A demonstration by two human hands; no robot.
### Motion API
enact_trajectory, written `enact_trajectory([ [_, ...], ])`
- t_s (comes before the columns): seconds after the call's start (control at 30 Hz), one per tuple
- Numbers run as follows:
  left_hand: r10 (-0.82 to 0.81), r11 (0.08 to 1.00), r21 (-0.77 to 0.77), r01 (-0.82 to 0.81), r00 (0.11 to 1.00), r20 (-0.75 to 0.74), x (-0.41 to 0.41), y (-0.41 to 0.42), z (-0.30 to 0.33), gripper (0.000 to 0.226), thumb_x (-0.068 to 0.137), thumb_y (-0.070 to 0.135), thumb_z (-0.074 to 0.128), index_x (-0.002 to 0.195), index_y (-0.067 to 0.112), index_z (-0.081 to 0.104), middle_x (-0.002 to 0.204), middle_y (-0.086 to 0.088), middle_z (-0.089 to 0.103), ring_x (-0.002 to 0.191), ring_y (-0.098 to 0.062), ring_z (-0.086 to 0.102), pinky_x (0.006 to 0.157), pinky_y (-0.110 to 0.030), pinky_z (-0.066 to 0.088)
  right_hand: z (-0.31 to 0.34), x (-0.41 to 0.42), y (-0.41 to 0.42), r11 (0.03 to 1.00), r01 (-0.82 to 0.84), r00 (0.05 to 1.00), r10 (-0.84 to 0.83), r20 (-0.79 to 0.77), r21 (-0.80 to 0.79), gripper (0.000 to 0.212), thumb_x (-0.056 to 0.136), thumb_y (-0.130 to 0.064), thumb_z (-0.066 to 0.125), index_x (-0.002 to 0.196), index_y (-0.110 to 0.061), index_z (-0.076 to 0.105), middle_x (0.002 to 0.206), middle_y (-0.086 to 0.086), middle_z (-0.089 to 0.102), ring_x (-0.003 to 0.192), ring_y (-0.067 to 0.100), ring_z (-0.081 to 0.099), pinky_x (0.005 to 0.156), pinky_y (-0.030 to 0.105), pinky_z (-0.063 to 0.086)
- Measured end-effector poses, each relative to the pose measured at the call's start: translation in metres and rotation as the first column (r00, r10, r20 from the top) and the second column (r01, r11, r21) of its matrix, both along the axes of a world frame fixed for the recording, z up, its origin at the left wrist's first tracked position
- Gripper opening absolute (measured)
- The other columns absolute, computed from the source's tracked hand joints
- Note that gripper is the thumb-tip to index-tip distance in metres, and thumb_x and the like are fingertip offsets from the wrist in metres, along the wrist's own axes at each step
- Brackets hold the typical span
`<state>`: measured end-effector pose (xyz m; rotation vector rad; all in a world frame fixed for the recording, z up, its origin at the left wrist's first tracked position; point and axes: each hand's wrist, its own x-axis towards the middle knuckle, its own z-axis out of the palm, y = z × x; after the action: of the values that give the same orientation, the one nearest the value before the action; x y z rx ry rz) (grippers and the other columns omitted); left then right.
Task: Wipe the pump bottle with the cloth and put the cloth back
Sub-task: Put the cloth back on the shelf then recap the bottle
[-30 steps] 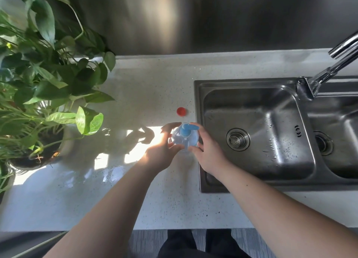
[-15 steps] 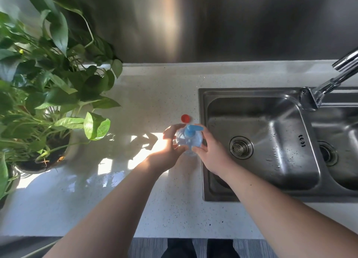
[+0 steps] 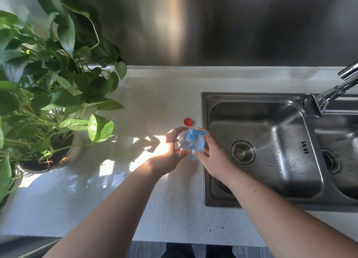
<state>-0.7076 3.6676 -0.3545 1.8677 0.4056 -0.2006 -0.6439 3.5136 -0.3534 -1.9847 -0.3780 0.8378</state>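
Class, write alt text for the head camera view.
Both hands, left hand and right hand, hold a clear pump bottle over a countertop beside a steel sink; a potted plant stands left.

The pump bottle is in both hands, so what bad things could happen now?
The pump bottle sits right beside the sink edge, so it might tip in if the left hand or right hand slips. The small red cap just behind it could get knocked away. No cloth is visible, so wiping can't start yet.
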Motion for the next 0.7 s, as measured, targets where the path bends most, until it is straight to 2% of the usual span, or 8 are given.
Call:
enact_trajectory([
  [0.1,-0.007,0.998,0.063,0.010,0.999,-0.042,0.003,0.004,0.000,0.061,0.088,0.011,0.068,0.141,0.020,0.038,0.144,-0.003,0.033,0.119,-0.012,0.039,0.071,-0.002,0.047,0.000,0.001,0.001,0.998,0.047,0.999,-0.046,-0.021,0.044,0.077,0.090,-0.004,0.063,0.118,-0.069,0.035,0.148,-0.009,0.043,0.138,0.017,0.044,0.116,0.041,0.036],
  [0.17,-0.006,0.993,0.118,0.013,0.998,-0.057,0.006,0.008,0.001,0.060,0.084,0.006,0.069,0.136,0.022,0.044,0.140,-0.003,0.039,0.118,-0.015,0.045,0.070,-0.009,0.045,-0.001,0.005,0.002,0.996,0.073,0.997,-0.071,-0.029,0.057,0.076,0.088,0.000,0.062,0.120,-0.065,0.042,0.146,-0.006,0.045,0.137,0.016,0.044,0.116,0.045,0.038],
  [0.27,0.016,0.995,0.100,-0.008,0.997,-0.080,0.014,0.015,0.006,0.054,0.083,-0.007,0.058,0.129,0.021,0.052,0.134,-0.007,0.048,0.109,-0.020,0.056,0.068,-0.020,0.054,0.002,0.012,0.002,0.993,0.109,0.991,-0.104,-0.080,0.055,0.066,0.089,0.006,0.056,0.134,-0.041,0.045,0.143,-0.007,0.046,0.137,0.014,0.042,0.114,0.034,0.036],
  [0.37,0.000,0.987,0.158,0.008,0.999,-0.055,0.021,0.026,0.009,0.056,0.080,-0.011,0.043,0.122,0.022,0.058,0.131,-0.012,0.056,0.107,-0.027,0.062,0.082,-0.044,0.059,0.006,0.017,0.001,0.982,0.175,0.982,-0.169,-0.083,0.071,0.063,0.089,0.011,0.054,0.139,-0.027,0.044,0.143,-0.007,0.048,0.135,0.008,0.042,0.101,0.015,0.036],
  [0.43,-0.054,0.952,0.298,0.074,0.996,-0.077,0.026,0.032,0.006,0.057,0.081,-0.010,0.039,0.125,0.023,0.056,0.128,-0.009,0.058,0.109,-0.024,0.061,0.085,-0.036,0.057,0.004,0.017,0.000,0.974,0.218,0.974,-0.213,-0.070,0.064,0.060,0.089,0.012,0.053,0.136,-0.024,0.046,0.135,-0.009,0.051,0.130,0.007,0.045,0.087,0.006,0.036],
  [0.53,-0.024,0.892,0.449,0.048,0.998,-0.058,0.044,0.037,-0.002,0.053,0.088,-0.013,0.035,0.126,0.019,0.054,0.125,-0.006,0.060,0.105,-0.016,0.060,0.080,-0.020,0.051,-0.002,0.011,-0.003,0.955,0.295,0.955,-0.294,-0.023,0.028,0.055,0.088,0.013,0.049,0.129,-0.024,0.051,0.126,-0.008,0.056,0.123,0.008,0.051,0.092,0.012,0.036],
  [0.6,-0.042,0.873,0.486,0.044,0.999,-0.015,0.062,0.041,-0.009,0.052,0.089,-0.014,0.035,0.125,0.017,0.058,0.127,-0.007,0.061,0.114,-0.018,0.060,0.091,-0.023,0.051,-0.010,0.006,-0.004,0.932,0.362,0.932,-0.362,0.018,0.012,0.051,0.087,0.015,0.047,0.120,-0.024,0.055,0.118,-0.004,0.062,0.113,0.012,0.058,0.093,0.018,0.043],
  [0.7,-0.143,0.846,0.515,0.141,0.989,-0.037,0.090,0.049,-0.021,0.046,0.092,-0.004,0.045,0.124,0.025,0.060,0.136,-0.002,0.055,0.119,-0.021,0.057,0.101,-0.036,0.050,-0.021,0.000,-0.003,0.893,0.450,0.891,-0.450,0.059,0.019,0.050,0.084,0.018,0.043,0.110,-0.022,0.059,0.106,0.000,0.065,0.101,0.015,0.061,0.091,0.021,0.047],
])
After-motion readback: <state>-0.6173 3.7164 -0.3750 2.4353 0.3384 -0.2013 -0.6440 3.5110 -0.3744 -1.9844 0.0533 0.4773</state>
